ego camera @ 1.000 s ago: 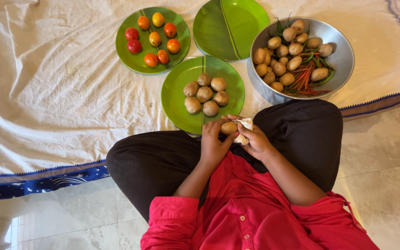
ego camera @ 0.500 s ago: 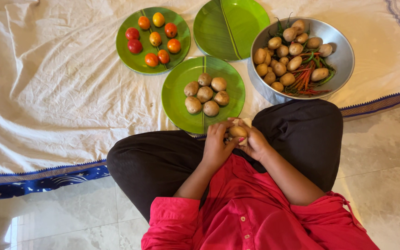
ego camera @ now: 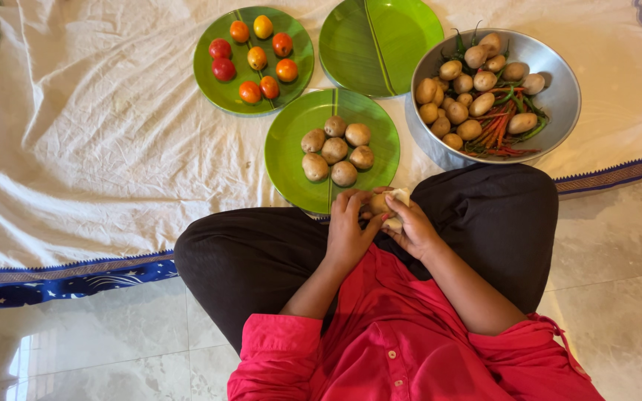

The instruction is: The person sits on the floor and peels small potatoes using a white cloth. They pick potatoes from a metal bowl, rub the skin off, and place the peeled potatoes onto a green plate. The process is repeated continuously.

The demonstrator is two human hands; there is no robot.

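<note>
Both my hands meet over my lap, just below the near green plate [ego camera: 291, 160]. My left hand [ego camera: 348, 232] and my right hand [ego camera: 410, 230] together grip one brown potato [ego camera: 379, 202]. A small white cloth [ego camera: 398, 199] is pressed against the potato under my right fingers. The near plate carries several potatoes [ego camera: 334, 149]. A steel bowl [ego camera: 563, 96] at the right holds more potatoes [ego camera: 458, 89] on top of red and green chillies [ego camera: 501, 132].
A green plate [ego camera: 209, 78] at the back left bears several red and orange tomatoes [ego camera: 255, 58]. Another green plate [ego camera: 380, 44] with nothing on it lies behind. All rest on a creased white sheet [ego camera: 91, 148] with a blue border, over a pale tiled floor [ego camera: 618, 245].
The potato has been turned between my hands and drawn slightly closer. The cloth now shows beside it again. The view has shifted a little, so everything sits slightly right.
</note>
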